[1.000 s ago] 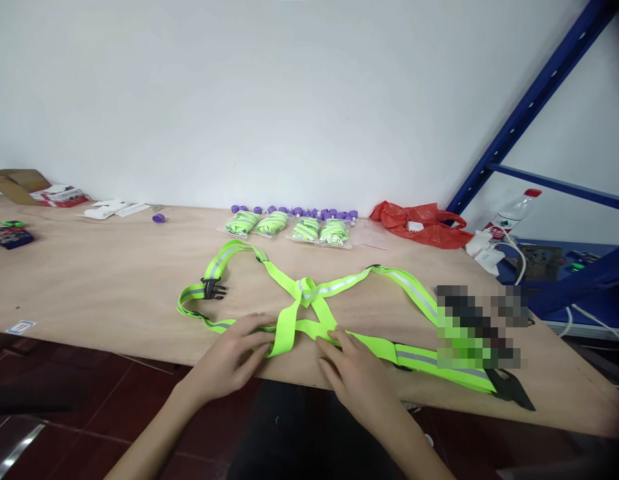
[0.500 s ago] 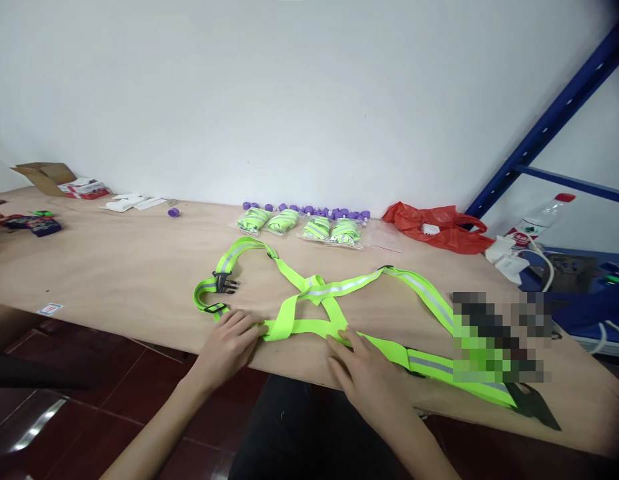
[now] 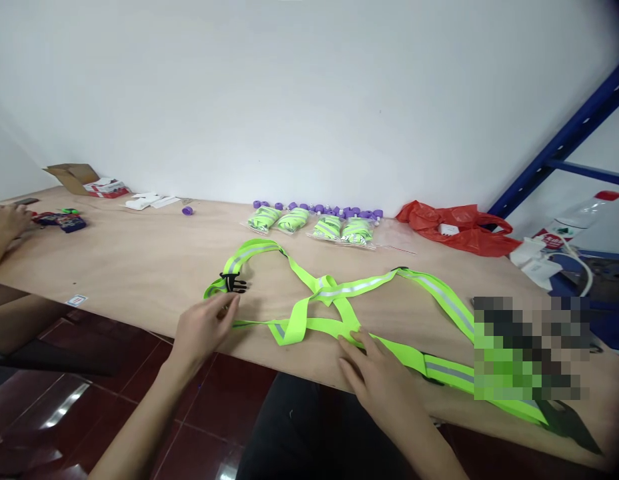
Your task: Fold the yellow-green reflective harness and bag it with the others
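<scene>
Tabletop (image 3: pixel 149 260): sits farther right in the view than a second ago; layout otherwise much the same.

Yellow-green harness (image 3: pixel 325 288): spread along the near edge, straps crossing at mid-tabletop. Lower strap altered: left of the crossing it now runs narrow, seen nearly edge-on, with a bit of grey stripe showing at a fold. Right end pixelated, detail lost.

Red plastic bag (image 3: pixel 472 233): at the back right, unchanged.

Right hand (image 3: pixel 382 373): same place on the lower strap, fingertips laid on it, thumb apart; grip open. Left hand (image 3: pixel 202 330): shifted left from near the crossing to the strap's left end, just below the buckle. Thumb and fingers close together; cannot tell whether the grip is closed on the strap. Co-worker's hand (image 3: pixel 8 223) at far left: well in view now, barely a sliver half a second ago.

Four bagged packets (image 3: pixel 326 228): untouched behind the harness.

Black buckle (image 3: pixel 233 283): prongs pointing right, as before.
</scene>
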Tool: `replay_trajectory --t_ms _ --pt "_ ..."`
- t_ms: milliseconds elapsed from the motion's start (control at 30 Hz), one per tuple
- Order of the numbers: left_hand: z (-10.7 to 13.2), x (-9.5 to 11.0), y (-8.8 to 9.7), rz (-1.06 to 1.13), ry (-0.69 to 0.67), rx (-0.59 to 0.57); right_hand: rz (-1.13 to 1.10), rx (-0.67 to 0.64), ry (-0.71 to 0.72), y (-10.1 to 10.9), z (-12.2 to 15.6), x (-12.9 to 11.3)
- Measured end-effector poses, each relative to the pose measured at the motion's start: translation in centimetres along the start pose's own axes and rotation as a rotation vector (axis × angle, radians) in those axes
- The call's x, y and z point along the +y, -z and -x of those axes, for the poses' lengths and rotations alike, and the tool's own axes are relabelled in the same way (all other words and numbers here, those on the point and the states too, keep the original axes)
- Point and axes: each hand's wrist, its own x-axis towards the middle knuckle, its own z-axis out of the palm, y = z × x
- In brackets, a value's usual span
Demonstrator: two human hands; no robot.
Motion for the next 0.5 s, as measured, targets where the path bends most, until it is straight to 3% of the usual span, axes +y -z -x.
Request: replay_trajectory --t_ms 100,233,400,500 --pt "-2.9 0.4 0.2 -0.107 0.208 -0.171 -0.008 0.011 -0.01 0.0 0.0 -0.1" --pt "-4.4 0.5 -0.5 -0.247 0.315 -0.33 -0.017 0.021 0.0 0.0 0.1 -0.1" --pt "-3.1 -1.6 -0.7 -0.256 0.414 -0.332 -0.019 0.039 -0.004 -0.3 0.3 0.0" --pt "-2.2 -2.4 -0.3 -0.205 0.4 -0.295 -0.019 0.048 0.005 -0.4 0.3 0.0"
